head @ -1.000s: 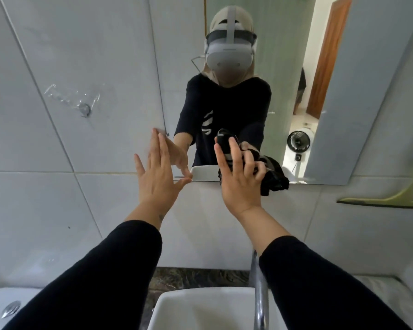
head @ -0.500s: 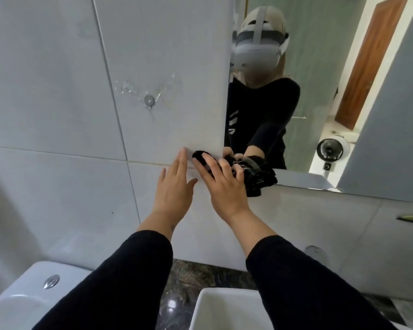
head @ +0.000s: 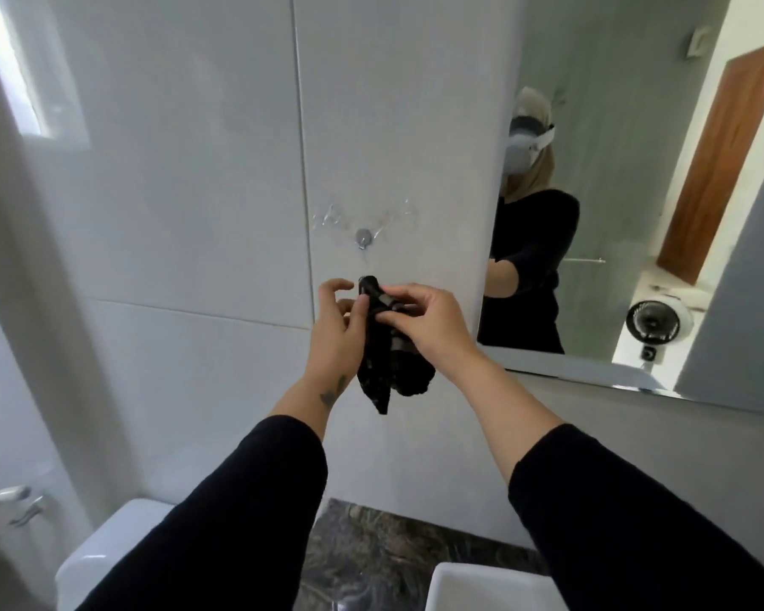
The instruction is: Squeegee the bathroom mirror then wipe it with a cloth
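A black cloth (head: 387,368) hangs between my hands in front of the white wall tiles, its top end just below a small metal wall hook (head: 363,237). My right hand (head: 433,328) pinches the cloth near its top. My left hand (head: 338,332) touches the cloth from the left, thumb and fingers curled around its upper part. The mirror (head: 636,191) is on the wall to the right and reflects a person in black with a white headset. No squeegee is in view.
A white sink (head: 481,588) is at the bottom edge, with a dark marble counter (head: 371,557) to its left. A white toilet tank (head: 107,553) stands at the lower left. The mirror reflects a small fan (head: 656,321) and a wooden door (head: 724,160).
My view has swung left, away from the mirror. Both hands moved off the mirror's lower corner to the tiles under the hook, and the cloth now hangs between them.
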Motion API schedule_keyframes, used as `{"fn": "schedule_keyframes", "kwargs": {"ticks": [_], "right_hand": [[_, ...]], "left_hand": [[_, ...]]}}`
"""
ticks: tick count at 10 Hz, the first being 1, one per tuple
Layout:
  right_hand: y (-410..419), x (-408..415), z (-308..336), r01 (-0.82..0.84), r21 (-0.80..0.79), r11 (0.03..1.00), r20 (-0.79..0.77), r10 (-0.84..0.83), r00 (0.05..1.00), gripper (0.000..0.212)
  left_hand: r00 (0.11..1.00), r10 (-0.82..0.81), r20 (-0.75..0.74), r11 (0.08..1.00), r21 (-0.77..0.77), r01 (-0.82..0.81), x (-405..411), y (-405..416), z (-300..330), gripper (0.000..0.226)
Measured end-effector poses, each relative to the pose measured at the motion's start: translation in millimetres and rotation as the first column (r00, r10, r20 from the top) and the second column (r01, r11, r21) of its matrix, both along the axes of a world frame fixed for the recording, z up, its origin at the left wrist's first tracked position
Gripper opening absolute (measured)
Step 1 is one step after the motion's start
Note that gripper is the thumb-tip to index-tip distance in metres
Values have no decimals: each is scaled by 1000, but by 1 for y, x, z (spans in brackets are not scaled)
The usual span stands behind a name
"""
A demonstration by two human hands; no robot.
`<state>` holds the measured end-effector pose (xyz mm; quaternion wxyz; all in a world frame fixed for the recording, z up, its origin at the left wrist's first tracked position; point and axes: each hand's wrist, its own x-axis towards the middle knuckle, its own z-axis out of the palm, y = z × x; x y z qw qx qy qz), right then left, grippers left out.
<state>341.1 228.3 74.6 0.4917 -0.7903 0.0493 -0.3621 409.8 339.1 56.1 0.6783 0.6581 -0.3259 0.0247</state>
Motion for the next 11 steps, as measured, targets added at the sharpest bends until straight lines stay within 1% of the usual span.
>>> {"fn": "schedule_keyframes", "kwargs": {"ticks": [1, 2, 3, 4, 5, 6, 7, 8, 9, 10, 11], "right_hand": [[4, 7, 23, -17, -42, 999, 7, 17, 1000, 37], [4, 15, 42, 62, -167, 984, 52, -54, 997, 35], [3, 26, 54, 281, -432, 857, 153, -237, 959, 34], [6, 45, 65, 423, -566, 708, 215, -368, 905, 30], [5, 59, 62, 447, -617, 647, 100, -499, 861, 27], [5, 57, 38, 482, -623, 616, 94, -552, 828, 33], [11, 59, 20, 532, -563, 632, 94, -590, 802, 37], [18, 62, 10, 550, -493, 674, 66, -601, 796, 41], [25, 50, -6, 480, -564, 671, -15, -590, 807, 55], [38, 27, -32, 383, -651, 655, -99, -574, 813, 70], [57, -15, -62, 213, -636, 741, -259, -466, 846, 67]], "left_hand": [[999, 42, 33, 999, 17, -42, 15, 11, 19, 21], [976, 151, 156, 984, 67, -163, 33, 18, 40, 20], [926, 193, 324, 968, 88, -233, 43, 17, 59, 29], [918, 170, 359, 967, 117, -225, 54, 4, 73, 35], [908, 140, 396, 942, 230, -246, 67, -10, 68, 43], [872, 223, 435, 894, 266, -361, 72, -14, 53, 46], [856, 281, 433, 855, 293, -428, 72, -15, 40, 53], [938, 217, 272, 917, 271, -291, 65, -13, 35, 57], [980, 110, 168, 967, 208, -144, 46, -9, 25, 57], [971, 108, 215, 973, 176, -147, 33, -4, -2, 53], [952, 193, 238, 896, 353, -270, 19, 9, -38, 60]]}}
